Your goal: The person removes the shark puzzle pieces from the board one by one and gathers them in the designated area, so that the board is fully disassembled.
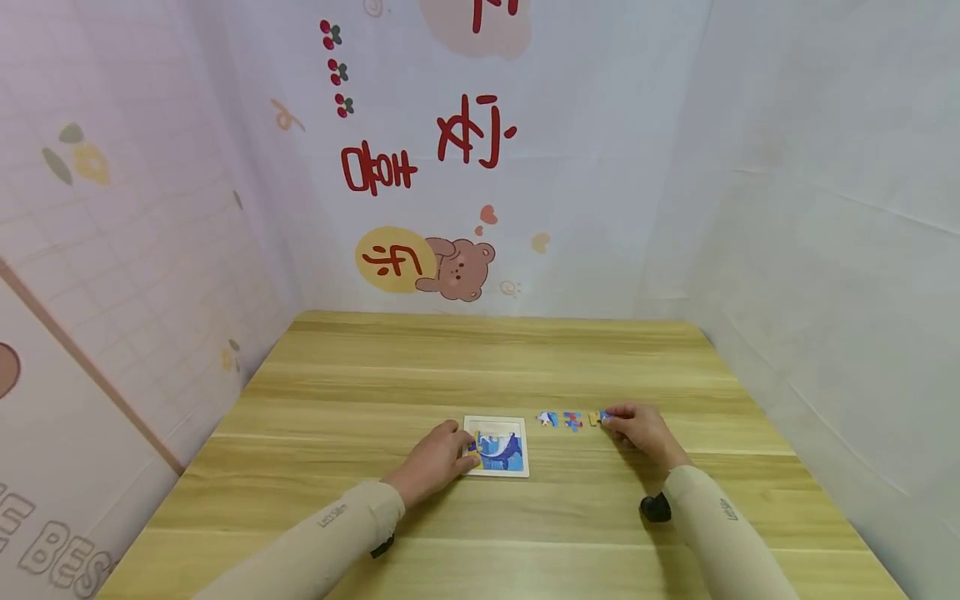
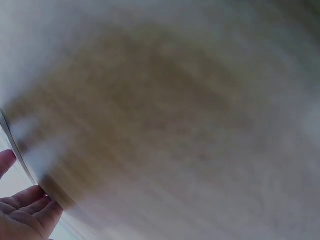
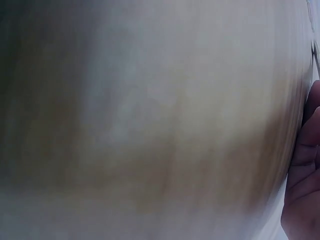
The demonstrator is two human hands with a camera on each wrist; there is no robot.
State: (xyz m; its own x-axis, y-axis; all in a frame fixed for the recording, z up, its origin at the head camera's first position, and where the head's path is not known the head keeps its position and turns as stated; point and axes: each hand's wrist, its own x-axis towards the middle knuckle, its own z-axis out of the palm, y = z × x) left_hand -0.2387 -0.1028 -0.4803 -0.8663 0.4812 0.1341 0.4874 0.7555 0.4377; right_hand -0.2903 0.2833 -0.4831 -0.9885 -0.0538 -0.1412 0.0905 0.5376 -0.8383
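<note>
A small square jigsaw puzzle board (image 1: 504, 474) with a pale rim lies on the table, showing a blue whale picture with a bare pale patch along its top. My left hand (image 1: 435, 458) rests at the board's left side, its thumb and forefinger apart over the yellow and blue part there. To the right, my right hand (image 1: 639, 429) pinches a yellow and blue puzzle piece (image 1: 595, 418) at its blue end, low over the table. Left of that piece lie a red and blue puzzle piece (image 1: 573, 421) and a blue and white puzzle piece (image 1: 548, 419).
All of this is on a wood-grain table (image 1: 360, 375). A white printed cloth wall (image 1: 600, 208) stands behind it, with more cloth at both sides. Each sleeve has a dark wrist camera (image 1: 656, 507) at the cuff. Both wrist views are mostly blurred table surface.
</note>
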